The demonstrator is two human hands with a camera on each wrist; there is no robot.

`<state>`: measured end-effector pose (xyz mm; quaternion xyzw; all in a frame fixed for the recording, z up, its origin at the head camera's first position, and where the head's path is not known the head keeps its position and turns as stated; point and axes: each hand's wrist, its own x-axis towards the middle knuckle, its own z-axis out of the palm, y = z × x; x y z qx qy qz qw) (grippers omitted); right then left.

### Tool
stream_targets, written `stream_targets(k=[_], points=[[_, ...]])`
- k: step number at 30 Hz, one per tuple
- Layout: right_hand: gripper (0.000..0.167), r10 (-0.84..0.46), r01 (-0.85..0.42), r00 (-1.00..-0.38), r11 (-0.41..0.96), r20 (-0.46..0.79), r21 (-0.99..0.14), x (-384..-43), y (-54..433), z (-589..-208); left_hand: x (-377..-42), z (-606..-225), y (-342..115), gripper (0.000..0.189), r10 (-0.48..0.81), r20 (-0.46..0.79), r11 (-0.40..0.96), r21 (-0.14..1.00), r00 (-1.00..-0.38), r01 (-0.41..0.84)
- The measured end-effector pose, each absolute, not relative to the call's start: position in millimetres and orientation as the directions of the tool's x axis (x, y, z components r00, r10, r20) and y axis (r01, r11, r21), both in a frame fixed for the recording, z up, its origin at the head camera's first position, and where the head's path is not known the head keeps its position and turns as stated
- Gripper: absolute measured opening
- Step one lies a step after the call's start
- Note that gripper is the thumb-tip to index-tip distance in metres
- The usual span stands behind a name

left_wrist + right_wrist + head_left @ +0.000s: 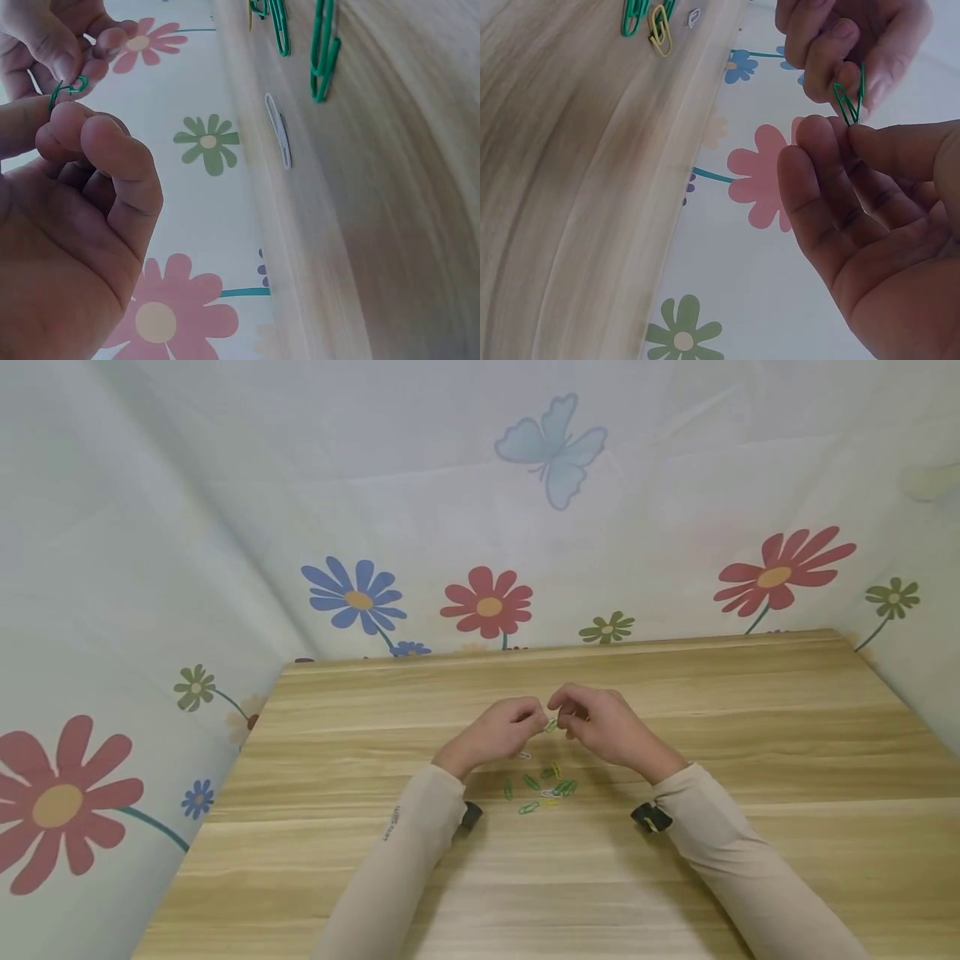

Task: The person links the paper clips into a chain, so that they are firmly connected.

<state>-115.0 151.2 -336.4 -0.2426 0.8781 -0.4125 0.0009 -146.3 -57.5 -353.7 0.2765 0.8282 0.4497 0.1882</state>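
Note:
Above the table, a green paper clip [551, 725] spans the small gap between both hands, its wire splayed apart in the right wrist view [849, 101]. My left hand [501, 727] pinches one end of it, fingers curled in. On the other end, my right hand [603, 727] pinches with thumb and fingertip, the remaining fingers loosely bent. Below the hands lie several loose clips: green ones such as the green clip [528, 807], a yellow clip [660, 30] and a white clip [277, 131] set a little apart near the left hand.
The wood-grain table [337, 860] extends around the hands on all sides. Behind it and at both sides hangs a white curtain [420, 485] printed with flowers and a butterfly. A black wrist strap [651, 817] shows under the right sleeve.

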Motion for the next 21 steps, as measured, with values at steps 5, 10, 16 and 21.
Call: stream_targets(k=[5,10,16,21], points=[[0.016,-0.416,-0.454,-0.875,0.528,0.247,-0.717,-114.8,152.0,-334.6,-146.4,-353.6,-58.3,0.033,0.623,-0.078,0.435,0.862,-0.778,0.262],[0.017,-0.382,-0.487,-0.868,0.534,0.316,-0.691,-114.7,151.0,-333.9,-145.9,-352.3,-60.7,0.032,0.634,-0.077,0.416,0.872,-0.769,0.256],[0.017,-0.32,-0.546,-0.837,0.528,0.443,-0.65,-114.3,150.2,-333.6,-144.6,-348.1,-60.7,0.032,0.645,-0.07,0.404,0.877,-0.761,0.262],[0.017,-0.306,-0.545,-0.838,0.529,0.452,-0.651,-112.7,151.8,-331.3,-144.6,-348.3,-59.6,0.028,0.656,-0.056,0.348,0.907,-0.753,0.236]])
